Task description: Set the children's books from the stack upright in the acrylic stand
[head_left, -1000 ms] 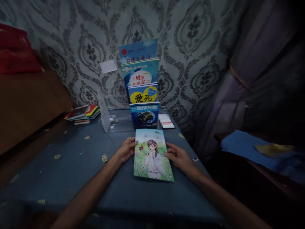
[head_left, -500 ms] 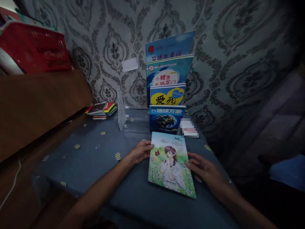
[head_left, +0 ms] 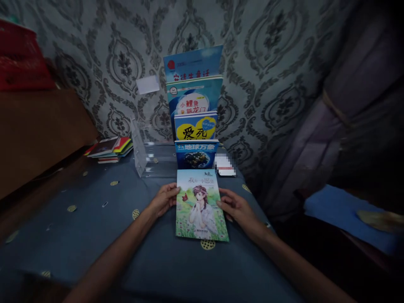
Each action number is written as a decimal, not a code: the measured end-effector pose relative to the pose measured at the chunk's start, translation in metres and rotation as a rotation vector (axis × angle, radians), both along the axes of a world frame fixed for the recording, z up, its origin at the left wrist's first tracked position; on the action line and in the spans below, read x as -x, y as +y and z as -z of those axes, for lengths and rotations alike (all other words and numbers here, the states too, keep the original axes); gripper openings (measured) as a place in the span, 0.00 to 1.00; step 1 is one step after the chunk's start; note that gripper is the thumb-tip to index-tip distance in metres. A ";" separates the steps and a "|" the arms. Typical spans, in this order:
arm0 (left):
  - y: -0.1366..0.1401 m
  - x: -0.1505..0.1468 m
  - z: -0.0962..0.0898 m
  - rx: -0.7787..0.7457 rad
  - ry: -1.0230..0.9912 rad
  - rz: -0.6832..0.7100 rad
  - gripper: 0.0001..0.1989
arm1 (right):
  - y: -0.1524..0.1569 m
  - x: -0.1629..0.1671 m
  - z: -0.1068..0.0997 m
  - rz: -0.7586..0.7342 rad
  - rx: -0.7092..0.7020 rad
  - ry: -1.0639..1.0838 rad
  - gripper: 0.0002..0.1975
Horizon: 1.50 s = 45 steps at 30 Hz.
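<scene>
A thin book (head_left: 202, 206) with a drawn figure and a green meadow on its cover is held between both hands, face up and tilted toward me. My left hand (head_left: 166, 199) is closed on its left edge, thumb on the cover. On the right edge, my right hand (head_left: 236, 206) pinches it the same way, thumb in front. Just behind it, a clear stepped rack (head_left: 160, 166) holds upright books in tiers on its right part: a blue globe book (head_left: 195, 155), a blue-and-yellow book (head_left: 195, 126), a teal book (head_left: 195, 94) and a tall blue book (head_left: 194, 61).
Several books lie in a pile (head_left: 110, 148) at the table's back left. A white card (head_left: 225, 165), partly blurred out, sits right of the rack. A red basket (head_left: 23, 59) stands on a wooden cabinet (head_left: 41, 134) at left. A curtain (head_left: 299, 139) hangs at right.
The view has swung to the right, so everything sits farther left. The book is straighter and a little closer to the rack, still in both hands.
</scene>
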<state>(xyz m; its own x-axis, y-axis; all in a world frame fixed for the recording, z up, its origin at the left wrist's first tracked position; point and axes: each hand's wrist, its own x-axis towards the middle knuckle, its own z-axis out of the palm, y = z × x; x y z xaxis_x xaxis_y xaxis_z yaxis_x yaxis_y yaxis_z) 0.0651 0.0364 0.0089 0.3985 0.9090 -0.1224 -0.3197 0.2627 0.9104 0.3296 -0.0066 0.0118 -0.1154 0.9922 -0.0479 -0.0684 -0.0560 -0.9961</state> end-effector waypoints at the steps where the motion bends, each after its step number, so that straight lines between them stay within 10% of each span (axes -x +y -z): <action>1: 0.001 0.000 -0.001 -0.003 0.002 -0.005 0.25 | 0.002 0.000 0.000 0.001 -0.004 0.004 0.35; 26: 0.071 -0.006 -0.066 -0.276 0.155 -0.193 0.23 | 0.092 0.003 -0.035 0.030 -0.390 -0.063 0.28; 38: 0.120 -0.011 -0.106 -0.798 0.365 -0.370 0.21 | 0.145 0.009 -0.071 0.349 -0.895 -0.428 0.21; 45: 0.113 -0.009 -0.099 -1.107 0.619 -0.583 0.11 | 0.147 0.014 -0.059 0.419 -0.920 -0.431 0.18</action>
